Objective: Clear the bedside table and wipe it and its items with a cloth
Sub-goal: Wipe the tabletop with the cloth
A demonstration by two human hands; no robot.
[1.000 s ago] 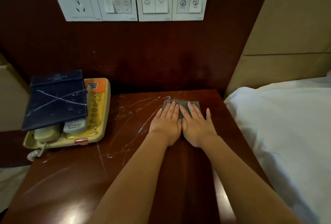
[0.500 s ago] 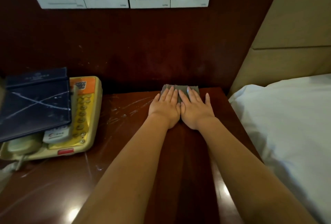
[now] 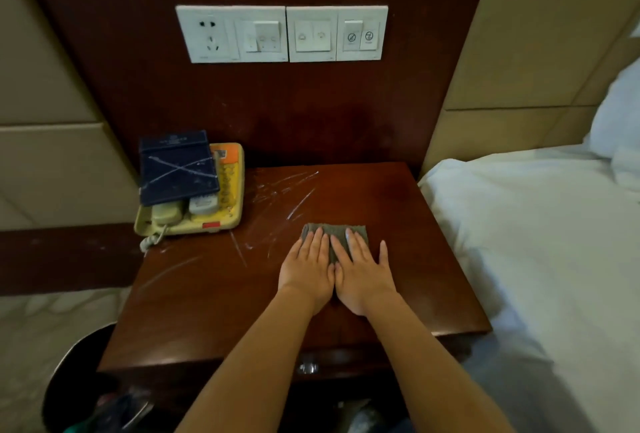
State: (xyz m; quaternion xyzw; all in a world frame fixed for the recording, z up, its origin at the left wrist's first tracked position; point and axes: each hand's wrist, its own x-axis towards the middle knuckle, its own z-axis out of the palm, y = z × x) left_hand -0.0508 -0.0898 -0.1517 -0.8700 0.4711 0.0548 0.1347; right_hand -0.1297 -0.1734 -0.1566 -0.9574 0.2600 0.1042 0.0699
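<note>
A folded grey cloth [image 3: 335,232] lies in the middle of the dark wooden bedside table [image 3: 207,301]. My left hand [image 3: 306,268] and my right hand [image 3: 363,271] press flat on it side by side, fingers together and pointing away from me. White streaks mark the table top to the left of the cloth. A yellow telephone [image 3: 221,204] stands at the back left corner, with a dark blue folder [image 3: 176,169] lying across its handset side. The folder carries white crossed streaks.
A white panel of sockets and switches [image 3: 282,34] sits on the wooden wall above the table. A bed with white sheets [image 3: 540,259] borders the table on the right. A black bin [image 3: 83,384] stands at the lower left. A drawer knob [image 3: 307,367] shows below the front edge.
Both hands have drawn the cloth back from the table's far edge toward the middle. The camera has pulled back and now takes in the whole table and the bin.
</note>
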